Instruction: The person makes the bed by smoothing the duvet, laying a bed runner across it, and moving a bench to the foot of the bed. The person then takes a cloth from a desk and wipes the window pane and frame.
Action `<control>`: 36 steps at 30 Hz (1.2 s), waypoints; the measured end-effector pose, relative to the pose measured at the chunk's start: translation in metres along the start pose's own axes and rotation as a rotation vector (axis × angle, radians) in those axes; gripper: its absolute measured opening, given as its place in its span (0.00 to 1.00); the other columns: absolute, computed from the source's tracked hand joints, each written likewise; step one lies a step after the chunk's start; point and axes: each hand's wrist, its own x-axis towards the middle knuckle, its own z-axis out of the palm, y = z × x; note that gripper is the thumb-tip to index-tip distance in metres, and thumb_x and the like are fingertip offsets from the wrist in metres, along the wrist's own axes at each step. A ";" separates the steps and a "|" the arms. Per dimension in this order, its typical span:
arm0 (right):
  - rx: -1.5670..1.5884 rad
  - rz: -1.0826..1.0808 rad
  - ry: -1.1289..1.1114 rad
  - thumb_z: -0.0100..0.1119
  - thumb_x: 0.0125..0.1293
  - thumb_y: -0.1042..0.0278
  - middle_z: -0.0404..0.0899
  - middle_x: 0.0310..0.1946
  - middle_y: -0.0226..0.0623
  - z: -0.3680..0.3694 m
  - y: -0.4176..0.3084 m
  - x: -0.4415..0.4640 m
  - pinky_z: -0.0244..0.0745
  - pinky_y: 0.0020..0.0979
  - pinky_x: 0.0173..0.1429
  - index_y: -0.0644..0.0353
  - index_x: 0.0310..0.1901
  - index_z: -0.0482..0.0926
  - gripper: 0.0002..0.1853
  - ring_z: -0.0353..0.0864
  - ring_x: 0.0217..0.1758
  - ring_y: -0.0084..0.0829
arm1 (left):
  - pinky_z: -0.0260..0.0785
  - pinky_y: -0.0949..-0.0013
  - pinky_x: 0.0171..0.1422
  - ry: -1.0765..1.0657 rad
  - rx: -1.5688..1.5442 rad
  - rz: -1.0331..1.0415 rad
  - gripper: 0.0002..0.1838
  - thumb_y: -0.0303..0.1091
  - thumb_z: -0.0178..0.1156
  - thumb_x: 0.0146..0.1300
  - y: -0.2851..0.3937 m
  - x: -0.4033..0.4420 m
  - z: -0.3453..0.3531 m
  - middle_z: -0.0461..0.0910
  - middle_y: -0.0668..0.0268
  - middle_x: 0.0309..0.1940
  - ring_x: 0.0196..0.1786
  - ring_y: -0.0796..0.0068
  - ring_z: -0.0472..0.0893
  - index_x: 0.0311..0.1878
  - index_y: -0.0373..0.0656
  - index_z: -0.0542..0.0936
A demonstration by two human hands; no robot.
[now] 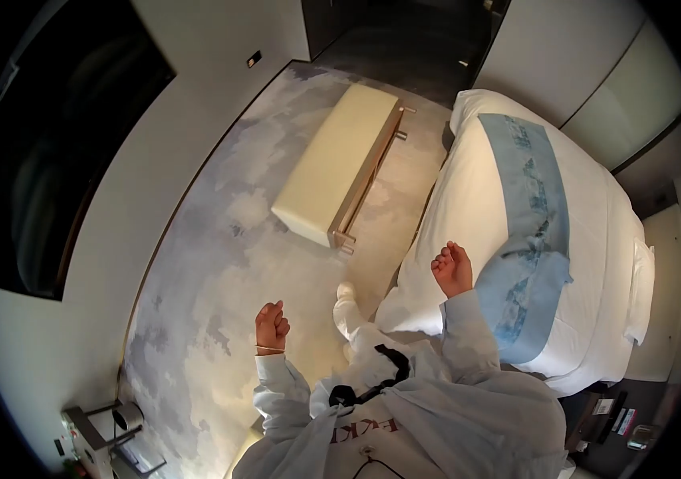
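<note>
Plainly, the left grip (270,329) is drawn narrow with its fingers curled in over the carpet (196,279), and the right grip (453,270) is narrow too, its fingers bent, though whether either one holds something small I cannot tell. Nearest the right grip is the white bed (472,180), seen behind and to the right of it, with a blue cloth (526,239) lying across it just to that side. Ahead of both grips, well apart from them, stands a long padded seat (336,164).

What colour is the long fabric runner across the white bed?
The fabric runner is blue; head view.
</note>
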 end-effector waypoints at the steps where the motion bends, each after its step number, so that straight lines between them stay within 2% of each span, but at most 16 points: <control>1: 0.014 -0.005 -0.002 0.52 0.61 0.63 0.70 0.23 0.26 0.006 -0.005 0.013 0.67 0.27 0.34 0.53 0.34 0.72 0.05 0.69 0.26 0.24 | 0.35 0.76 0.13 -0.025 0.048 0.029 0.23 0.26 0.55 0.59 0.002 0.015 0.013 0.49 0.79 0.10 0.10 0.87 0.44 0.15 0.54 0.54; 5: 0.059 0.003 -0.005 0.52 0.61 0.63 0.70 0.22 0.26 0.025 -0.023 0.089 0.67 0.27 0.34 0.52 0.34 0.72 0.05 0.69 0.25 0.24 | 0.36 0.76 0.14 -0.053 0.162 -0.054 0.22 0.25 0.54 0.60 0.023 0.067 0.061 0.50 0.78 0.10 0.10 0.86 0.45 0.16 0.53 0.54; 7: 0.156 -0.018 -0.136 0.50 0.63 0.64 0.73 0.21 0.24 0.025 -0.031 0.116 0.68 0.26 0.34 0.52 0.33 0.74 0.05 0.71 0.25 0.23 | 0.36 0.76 0.14 -0.048 0.171 -0.062 0.22 0.26 0.54 0.60 0.033 0.088 0.077 0.50 0.78 0.11 0.10 0.86 0.45 0.16 0.52 0.55; 9: 0.173 -0.023 -0.042 0.49 0.63 0.64 0.73 0.23 0.26 0.040 -0.054 0.135 0.68 0.26 0.34 0.53 0.34 0.74 0.06 0.70 0.25 0.23 | 0.36 0.76 0.14 -0.003 0.157 -0.073 0.21 0.27 0.54 0.60 0.034 0.115 0.094 0.49 0.78 0.11 0.11 0.85 0.45 0.17 0.52 0.56; 12: 0.183 -0.183 -0.033 0.49 0.64 0.63 0.73 0.25 0.27 0.061 -0.103 0.153 0.68 0.26 0.34 0.54 0.36 0.73 0.06 0.70 0.27 0.23 | 0.36 0.76 0.14 -0.013 0.236 -0.142 0.20 0.27 0.54 0.60 0.041 0.158 0.134 0.50 0.78 0.11 0.11 0.85 0.45 0.17 0.51 0.56; 16: 0.154 -0.392 0.031 0.49 0.64 0.61 0.72 0.26 0.28 0.014 -0.142 0.176 0.67 0.26 0.34 0.55 0.40 0.71 0.09 0.70 0.28 0.25 | 0.39 0.78 0.12 -0.090 0.362 -0.228 0.19 0.26 0.54 0.59 0.021 0.229 0.207 0.51 0.76 0.12 0.11 0.85 0.48 0.17 0.51 0.57; 18: 0.168 -0.370 0.120 0.48 0.65 0.60 0.74 0.29 0.31 -0.003 -0.158 0.177 0.70 0.26 0.37 0.57 0.44 0.71 0.12 0.73 0.32 0.27 | 0.42 0.79 0.12 -0.172 0.472 -0.309 0.19 0.27 0.55 0.59 0.003 0.275 0.256 0.53 0.77 0.12 0.11 0.85 0.51 0.17 0.51 0.58; 20: -0.140 -0.347 0.200 0.48 0.65 0.59 0.76 0.39 0.36 -0.012 -0.169 0.174 0.72 0.28 0.43 0.58 0.51 0.69 0.16 0.76 0.40 0.29 | 0.44 0.79 0.12 -0.269 0.584 -0.374 0.18 0.27 0.56 0.58 -0.028 0.313 0.303 0.54 0.76 0.12 0.12 0.85 0.54 0.18 0.51 0.59; 22: -0.159 -0.379 0.231 0.47 0.65 0.58 0.75 0.47 0.39 -0.055 -0.176 0.194 0.70 0.28 0.51 0.59 0.57 0.66 0.21 0.75 0.46 0.29 | 0.46 0.78 0.12 -0.336 0.633 -0.452 0.18 0.27 0.57 0.57 -0.076 0.364 0.350 0.56 0.76 0.13 0.12 0.85 0.55 0.18 0.51 0.60; 23: -0.057 -0.391 0.289 0.47 0.65 0.56 0.73 0.51 0.39 -0.068 -0.182 0.206 0.69 0.31 0.54 0.56 0.59 0.64 0.23 0.73 0.50 0.29 | 0.46 0.78 0.12 -0.361 0.693 -0.544 0.17 0.26 0.57 0.57 -0.102 0.390 0.379 0.56 0.76 0.13 0.12 0.85 0.56 0.18 0.51 0.61; 26: 0.191 -0.436 0.479 0.46 0.65 0.54 0.71 0.53 0.36 -0.138 -0.178 0.291 0.68 0.33 0.55 0.52 0.61 0.63 0.24 0.71 0.52 0.29 | 0.47 0.77 0.12 -0.450 0.798 -0.722 0.15 0.26 0.57 0.56 -0.175 0.444 0.479 0.58 0.76 0.13 0.12 0.83 0.58 0.20 0.50 0.63; 28: 0.328 -0.328 0.539 0.52 0.63 0.55 0.70 0.55 0.32 -0.173 -0.190 0.353 0.69 0.37 0.56 0.48 0.60 0.64 0.24 0.71 0.53 0.32 | 0.52 0.75 0.13 -0.658 0.921 -0.650 0.14 0.28 0.58 0.56 -0.219 0.459 0.565 0.62 0.73 0.12 0.13 0.80 0.63 0.20 0.48 0.65; 30: 0.561 -0.348 0.554 0.54 0.62 0.60 0.71 0.54 0.29 -0.188 -0.213 0.425 0.69 0.41 0.56 0.47 0.57 0.67 0.20 0.71 0.52 0.34 | 0.60 0.76 0.18 -0.863 0.980 -0.611 0.10 0.31 0.57 0.57 -0.239 0.465 0.646 0.70 0.69 0.15 0.16 0.79 0.69 0.23 0.46 0.68; 31: 0.695 -0.366 0.641 0.53 0.63 0.60 0.69 0.56 0.30 -0.186 -0.232 0.458 0.69 0.41 0.55 0.48 0.56 0.68 0.19 0.71 0.50 0.37 | 0.63 0.78 0.23 -0.795 1.013 -0.580 0.10 0.30 0.55 0.59 -0.244 0.459 0.678 0.68 0.72 0.16 0.19 0.81 0.70 0.24 0.48 0.66; 34: 0.832 -0.478 0.723 0.54 0.62 0.58 0.68 0.56 0.33 -0.191 -0.273 0.525 0.69 0.41 0.53 0.53 0.55 0.67 0.21 0.69 0.51 0.39 | 0.65 0.78 0.24 -0.757 0.855 -0.637 0.09 0.30 0.55 0.59 -0.255 0.471 0.693 0.69 0.73 0.17 0.20 0.81 0.71 0.25 0.48 0.67; 36: 0.848 -0.344 0.811 0.58 0.59 0.53 0.70 0.52 0.32 -0.212 -0.296 0.563 0.67 0.42 0.54 0.51 0.55 0.68 0.24 0.69 0.51 0.37 | 0.68 0.77 0.22 -0.618 0.934 -0.845 0.08 0.31 0.57 0.58 -0.246 0.491 0.689 0.70 0.71 0.16 0.22 0.79 0.75 0.26 0.48 0.68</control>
